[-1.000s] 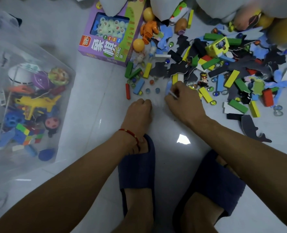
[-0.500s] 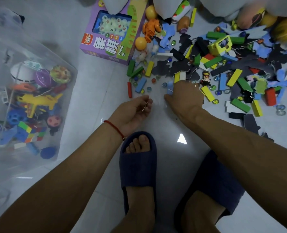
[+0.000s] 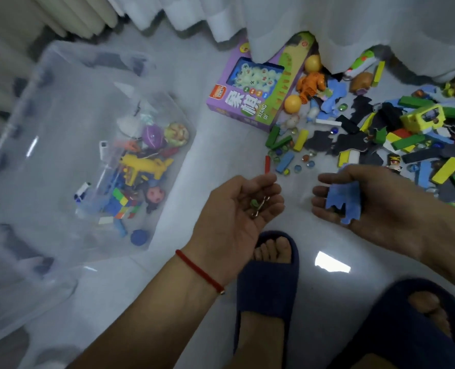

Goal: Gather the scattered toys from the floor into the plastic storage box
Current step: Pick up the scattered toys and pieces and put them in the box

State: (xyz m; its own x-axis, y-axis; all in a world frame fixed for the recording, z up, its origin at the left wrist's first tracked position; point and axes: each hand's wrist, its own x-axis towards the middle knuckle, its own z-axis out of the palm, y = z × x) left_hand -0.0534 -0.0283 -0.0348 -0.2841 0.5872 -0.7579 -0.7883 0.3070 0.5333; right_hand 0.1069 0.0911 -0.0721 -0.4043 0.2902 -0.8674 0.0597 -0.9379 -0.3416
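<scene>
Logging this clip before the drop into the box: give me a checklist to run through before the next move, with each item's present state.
1. Left hand holds small pieces, palm up: ok.
2. Right hand holds the blue foam piece: ok.
3. Plastic storage box open, no lid on it: ok.
4. Hands over the box: not ok, both beside it, over the floor.
5. Small pieces secure in the cupped palm: cannot tell.
6. Floor gathered: not ok, the toy pile remains.
</scene>
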